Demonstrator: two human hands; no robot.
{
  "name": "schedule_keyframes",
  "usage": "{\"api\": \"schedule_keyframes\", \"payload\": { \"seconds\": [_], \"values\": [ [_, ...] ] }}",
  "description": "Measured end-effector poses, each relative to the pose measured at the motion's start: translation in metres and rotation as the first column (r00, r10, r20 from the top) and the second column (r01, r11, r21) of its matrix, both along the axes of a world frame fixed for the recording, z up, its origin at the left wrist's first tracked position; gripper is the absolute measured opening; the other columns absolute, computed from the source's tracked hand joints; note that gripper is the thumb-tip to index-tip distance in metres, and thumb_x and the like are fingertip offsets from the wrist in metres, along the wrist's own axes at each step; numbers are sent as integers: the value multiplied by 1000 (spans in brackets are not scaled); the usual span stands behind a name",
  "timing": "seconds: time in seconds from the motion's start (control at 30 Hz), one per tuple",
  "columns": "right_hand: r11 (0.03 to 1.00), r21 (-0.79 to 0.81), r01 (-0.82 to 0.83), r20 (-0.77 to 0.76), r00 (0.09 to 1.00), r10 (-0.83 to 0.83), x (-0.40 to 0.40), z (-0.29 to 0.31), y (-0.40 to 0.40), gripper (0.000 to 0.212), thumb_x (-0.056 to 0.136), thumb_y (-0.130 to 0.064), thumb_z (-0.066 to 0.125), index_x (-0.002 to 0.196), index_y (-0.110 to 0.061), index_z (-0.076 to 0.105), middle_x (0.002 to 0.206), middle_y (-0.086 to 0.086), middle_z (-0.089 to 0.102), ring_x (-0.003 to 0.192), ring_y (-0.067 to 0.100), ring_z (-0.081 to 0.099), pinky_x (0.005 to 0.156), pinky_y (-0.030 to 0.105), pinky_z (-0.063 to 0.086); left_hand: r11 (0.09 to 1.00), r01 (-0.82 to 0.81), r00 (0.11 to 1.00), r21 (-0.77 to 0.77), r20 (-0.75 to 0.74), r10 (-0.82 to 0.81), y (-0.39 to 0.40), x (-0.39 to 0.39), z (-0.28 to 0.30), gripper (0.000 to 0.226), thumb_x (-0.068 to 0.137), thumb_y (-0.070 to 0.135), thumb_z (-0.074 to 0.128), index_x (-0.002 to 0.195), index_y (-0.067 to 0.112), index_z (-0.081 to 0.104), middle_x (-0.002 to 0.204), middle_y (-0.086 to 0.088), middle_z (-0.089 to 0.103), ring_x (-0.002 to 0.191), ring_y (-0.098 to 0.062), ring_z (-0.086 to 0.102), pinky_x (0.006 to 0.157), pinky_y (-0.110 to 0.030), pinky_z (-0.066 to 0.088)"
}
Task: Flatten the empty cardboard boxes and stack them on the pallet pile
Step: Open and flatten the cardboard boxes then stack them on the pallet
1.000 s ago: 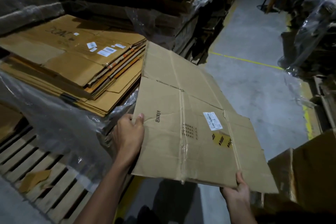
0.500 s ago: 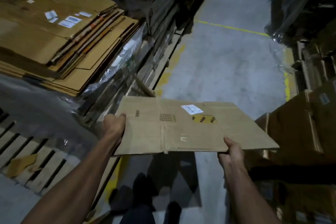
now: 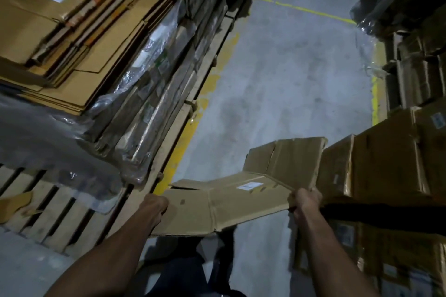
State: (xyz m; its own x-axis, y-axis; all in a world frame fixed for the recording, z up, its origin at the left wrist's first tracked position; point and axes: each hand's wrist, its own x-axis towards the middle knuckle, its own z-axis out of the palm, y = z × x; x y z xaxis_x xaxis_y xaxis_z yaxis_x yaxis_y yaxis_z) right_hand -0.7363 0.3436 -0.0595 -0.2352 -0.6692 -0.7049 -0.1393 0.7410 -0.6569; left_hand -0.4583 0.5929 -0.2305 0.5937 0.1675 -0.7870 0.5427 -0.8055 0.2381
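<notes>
Brown flattened cardboard sheets (image 3: 72, 38) sit stacked at the upper left of the frame, above a slatted wooden pallet (image 3: 48, 214) at lower left. At lower centre I see my left hand (image 3: 155, 205) gripping the left edge of a creased brown cardboard box (image 3: 231, 202), bent mid-span. My right hand (image 3: 305, 201) clenches its right edge. Upright brown cartons (image 3: 386, 161) stand at right.
</notes>
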Motion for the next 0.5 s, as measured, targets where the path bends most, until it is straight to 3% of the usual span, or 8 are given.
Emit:
{"api": "schedule_keyframes", "payload": {
  "seconds": [0.07,0.13,0.23,0.3,0.4,0.5],
  "values": [
    [1000,-16,-4,-81,997,2,0,-13,1,57,89,18,38,136,-7,57,110,16,61,92,33,58,60,29,47,998,55,994,8,-94,-54,7,-2,-5,41,81,3,68,116,-17,58,111,-31,64,96,-45,65,85,-47,54],
    [999,25,-31,-108,994,33,-1,-11,4,57,91,16,39,138,-10,57,122,19,63,102,35,60,72,34,51,998,66,984,17,-165,-63,1,-15,21,34,84,0,66,111,-18,55,107,-27,63,93,-42,64,85,-40,49],
    [999,15,-32,-110,993,33,1,3,6,55,94,16,36,141,-7,54,133,19,59,117,37,57,89,30,46,986,164,980,31,-122,-159,-17,-24,57,33,91,3,61,117,-17,54,110,-29,61,94,-41,63,75,-39,50],
    [996,-25,-81,-108,991,78,6,16,11,55,95,18,32,140,-4,53,130,18,59,108,34,59,84,29,48,965,253,967,64,-58,-250,-22,-17,65,37,91,7,59,120,-15,55,113,-30,61,96,-40,62,76,-39,52],
    [989,-32,-144,-69,987,142,16,24,10,56,93,21,31,137,-3,56,120,15,61,87,22,56,61,17,50,947,313,948,67,29,-316,-27,5,71,39,81,7,61,115,-10,58,110,-30,63,97,-41,63,83,-45,57],
    [987,-50,-155,50,986,158,19,30,5,62,87,24,39,137,-6,57,116,15,64,79,23,59,61,27,49,969,246,967,-37,79,-242,-36,21,94,36,74,5,62,106,-11,59,106,-28,64,92,-40,64,80,-41,56]
  ]
}}
